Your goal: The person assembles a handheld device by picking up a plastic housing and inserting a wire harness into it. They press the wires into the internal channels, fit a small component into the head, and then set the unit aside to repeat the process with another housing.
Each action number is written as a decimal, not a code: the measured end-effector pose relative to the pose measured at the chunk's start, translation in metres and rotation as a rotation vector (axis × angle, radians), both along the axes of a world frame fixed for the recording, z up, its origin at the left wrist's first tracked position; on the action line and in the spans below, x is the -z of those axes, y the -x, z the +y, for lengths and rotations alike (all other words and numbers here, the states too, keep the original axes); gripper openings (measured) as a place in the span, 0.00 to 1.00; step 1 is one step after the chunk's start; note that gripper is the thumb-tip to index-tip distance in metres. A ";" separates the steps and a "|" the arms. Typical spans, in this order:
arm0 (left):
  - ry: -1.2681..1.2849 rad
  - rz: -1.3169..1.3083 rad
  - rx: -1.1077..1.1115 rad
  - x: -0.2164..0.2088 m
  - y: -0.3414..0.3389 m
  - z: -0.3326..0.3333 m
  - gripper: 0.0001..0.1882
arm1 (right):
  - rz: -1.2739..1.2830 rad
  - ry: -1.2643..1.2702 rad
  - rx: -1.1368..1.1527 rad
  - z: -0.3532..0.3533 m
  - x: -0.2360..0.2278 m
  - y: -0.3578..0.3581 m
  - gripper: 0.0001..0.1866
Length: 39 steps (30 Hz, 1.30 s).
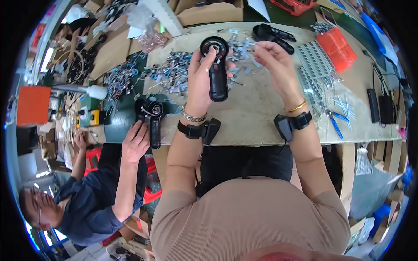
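Note:
My left hand (198,85) is closed around a black handheld housing (218,89) with a round, open head and a straight handle. The left thumb presses at the small parts inside that ring. To its right, my right hand (278,67) pinches a small pale piece (252,44) between thumb and fingertips; its exact kind is too small to tell. Beneath and behind both hands spreads a heap of small wired parts (172,67) on the table. More black housings (274,37) lie just beyond my right hand.
On the right are rows of small metal parts (315,61), a red bag (337,48), blue-handled pliers (335,124) and thin sticks (346,108). At left, a co-worker's hand (136,141) touches another black housing (155,128). Cardboard (209,15) borders the far edge.

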State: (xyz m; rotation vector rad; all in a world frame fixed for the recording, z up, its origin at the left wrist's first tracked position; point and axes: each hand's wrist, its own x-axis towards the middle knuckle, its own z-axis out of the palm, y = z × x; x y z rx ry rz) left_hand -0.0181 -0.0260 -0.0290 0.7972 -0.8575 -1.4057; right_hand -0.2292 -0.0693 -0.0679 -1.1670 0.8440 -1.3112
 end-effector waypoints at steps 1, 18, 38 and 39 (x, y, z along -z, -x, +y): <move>0.007 0.029 -0.068 -0.004 -0.004 0.001 0.17 | -0.032 -0.009 0.009 -0.002 0.003 0.001 0.13; -0.139 0.207 -0.465 -0.024 -0.168 0.099 0.20 | -0.133 -0.058 -0.003 -0.005 0.006 0.003 0.13; -0.587 -0.392 -0.398 0.042 -0.367 0.060 0.15 | -0.130 -0.066 -0.027 -0.006 0.006 0.002 0.13; -0.598 -0.429 -0.389 0.042 -0.367 0.059 0.15 | -0.121 -0.074 -0.029 -0.006 0.006 0.002 0.13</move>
